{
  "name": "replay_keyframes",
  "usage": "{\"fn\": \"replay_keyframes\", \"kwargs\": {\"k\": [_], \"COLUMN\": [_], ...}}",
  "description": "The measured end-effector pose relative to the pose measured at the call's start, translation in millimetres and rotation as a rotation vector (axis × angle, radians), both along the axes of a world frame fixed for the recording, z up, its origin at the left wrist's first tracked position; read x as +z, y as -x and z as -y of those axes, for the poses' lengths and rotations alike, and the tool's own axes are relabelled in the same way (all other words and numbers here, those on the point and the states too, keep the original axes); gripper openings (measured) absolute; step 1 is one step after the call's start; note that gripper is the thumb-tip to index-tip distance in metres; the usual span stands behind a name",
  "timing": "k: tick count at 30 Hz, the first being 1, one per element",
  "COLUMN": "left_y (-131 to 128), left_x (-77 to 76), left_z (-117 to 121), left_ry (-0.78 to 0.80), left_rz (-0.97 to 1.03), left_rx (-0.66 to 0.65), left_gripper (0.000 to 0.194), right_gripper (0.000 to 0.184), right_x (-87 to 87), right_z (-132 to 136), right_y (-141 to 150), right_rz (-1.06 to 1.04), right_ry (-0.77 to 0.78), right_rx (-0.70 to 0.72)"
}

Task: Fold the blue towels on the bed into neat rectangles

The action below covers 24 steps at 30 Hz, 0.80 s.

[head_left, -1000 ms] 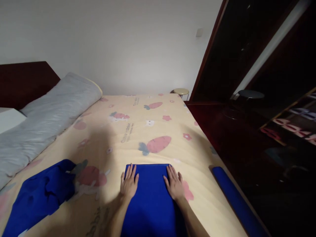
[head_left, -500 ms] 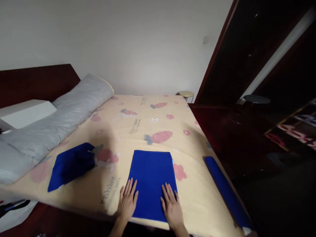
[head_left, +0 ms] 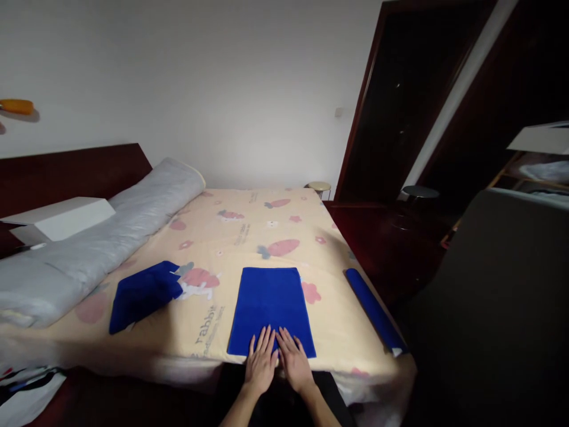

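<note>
A flat blue rectangle of what looks like cloth (head_left: 271,296) lies near the bed's front edge. My left hand (head_left: 261,362) rests flat on its lower middle, fingers stretched out. Close beside it, my right hand (head_left: 293,359) also lies flat, fingertips on the same blue piece. To the left is a second blue piece (head_left: 142,296), irregular in outline and partly in shadow. A long blue roll (head_left: 373,311) lies along the bed's right side.
The bed (head_left: 249,237) has a cream sheet with carrot prints. A grey rolled quilt (head_left: 146,207) and a white box (head_left: 73,216) lie by the dark headboard (head_left: 75,169). Two stools stand beyond: one yellowish (head_left: 319,186), one dark (head_left: 420,191). A dark panel (head_left: 502,296) fills the right side.
Both hands have moved inward from the blue piece's side edges and now lie side by side at its lower middle. The view has tilted up and turned slightly.
</note>
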<state>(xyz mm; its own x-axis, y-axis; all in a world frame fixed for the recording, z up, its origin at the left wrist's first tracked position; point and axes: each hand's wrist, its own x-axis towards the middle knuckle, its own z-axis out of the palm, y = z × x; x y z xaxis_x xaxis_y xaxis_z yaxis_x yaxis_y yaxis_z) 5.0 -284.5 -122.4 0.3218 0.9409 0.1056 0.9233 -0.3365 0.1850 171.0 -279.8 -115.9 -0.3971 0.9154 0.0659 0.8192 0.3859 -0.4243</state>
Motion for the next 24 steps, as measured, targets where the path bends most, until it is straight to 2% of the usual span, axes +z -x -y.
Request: {"fn": "replay_keyframes", "kwargs": {"k": [3,6,8,10,13,15,17,19,21,24], "left_y": [35,70,81,79,56,32,8,-8,-6,29], "left_x": [1.4,3.8,3.4,3.0,3.2,1.4,-4.0,-11.4,-17.3,-17.6], "left_z": [9,15,18,20,22,21,17,12,9,10], "left_ry": [0.073,0.064,0.045,0.013,-0.035,-0.008,0.062,0.120,0.132,0.066], "left_rz": [0.016,0.028,0.038,0.045,0.052,0.067,0.075,0.070,0.058,0.039], "left_rx": [-0.021,0.068,0.118,0.170,0.205,0.109,0.001,0.004,0.079,0.201], "left_gripper": [0.054,0.061,0.068,0.070,0.069,0.070,0.069,0.065,0.061,0.056], "right_gripper": [0.051,0.055,0.055,0.055,0.062,0.068,0.065,0.058,0.055,0.059], "right_x": [-16.5,-33.8,-38.0,-33.3,-15.1,-2.8,4.6,5.3,0.1,-11.3], "right_z": [17,26,27,25,21,18,15,14,14,19], "right_y": [-34,-69,-79,-75,-52,-31,-10,4,4,-18], "right_rz": [-0.044,-0.086,-0.086,-0.047,0.049,0.080,0.071,0.055,0.043,0.042], "right_ry": [-0.036,-0.078,-0.085,-0.075,-0.077,-0.102,-0.104,-0.064,-0.027,-0.035], "right_rx": [-0.010,-0.047,-0.088,-0.147,-0.230,-0.231,-0.189,-0.159,-0.144,-0.158]}}
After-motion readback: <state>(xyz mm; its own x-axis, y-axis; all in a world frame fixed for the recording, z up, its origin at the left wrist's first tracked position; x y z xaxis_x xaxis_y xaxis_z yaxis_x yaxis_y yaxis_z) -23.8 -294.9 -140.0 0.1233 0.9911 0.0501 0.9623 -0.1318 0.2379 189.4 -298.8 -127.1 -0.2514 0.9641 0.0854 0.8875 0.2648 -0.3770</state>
